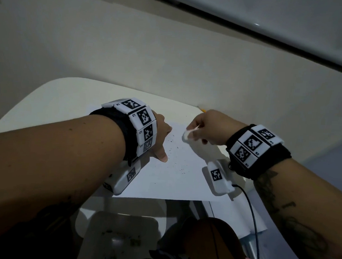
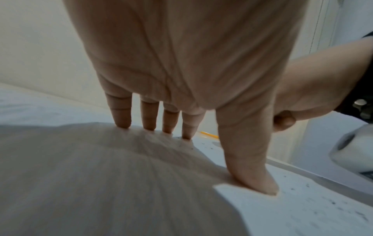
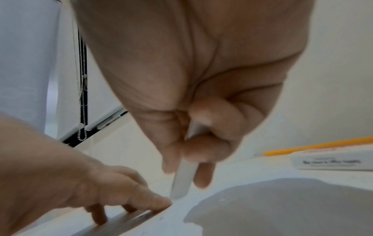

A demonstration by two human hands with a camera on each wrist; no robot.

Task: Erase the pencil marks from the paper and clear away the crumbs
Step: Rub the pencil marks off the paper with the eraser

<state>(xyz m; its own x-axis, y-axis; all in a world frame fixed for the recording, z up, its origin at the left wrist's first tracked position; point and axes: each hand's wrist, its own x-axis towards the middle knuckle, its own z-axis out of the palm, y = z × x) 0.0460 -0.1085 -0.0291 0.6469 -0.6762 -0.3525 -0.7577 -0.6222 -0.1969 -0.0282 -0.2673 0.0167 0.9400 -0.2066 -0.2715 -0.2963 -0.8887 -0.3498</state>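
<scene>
A white sheet of paper (image 1: 163, 183) lies on the white table (image 1: 58, 96). Dark eraser crumbs (image 1: 177, 149) are scattered over its middle. My left hand (image 1: 162, 140) presses flat on the sheet's left part, its fingers (image 2: 123, 115) straight and the thumb spread out. My right hand (image 1: 198, 129) pinches a white eraser (image 1: 186, 137) between thumb and fingers at the paper's far right part. In the right wrist view the eraser (image 3: 180, 180) points down, its tip close to the sheet beside my left hand (image 3: 121, 191). No pencil marks stand out among the crumbs.
A yellow pencil (image 1: 202, 109) lies at the table's far edge by the wall, behind my right hand, with a white printed box (image 3: 333, 161) beside it. Below the table's near edge are a white tray (image 1: 119, 236) with debris and a black cable (image 1: 255, 214).
</scene>
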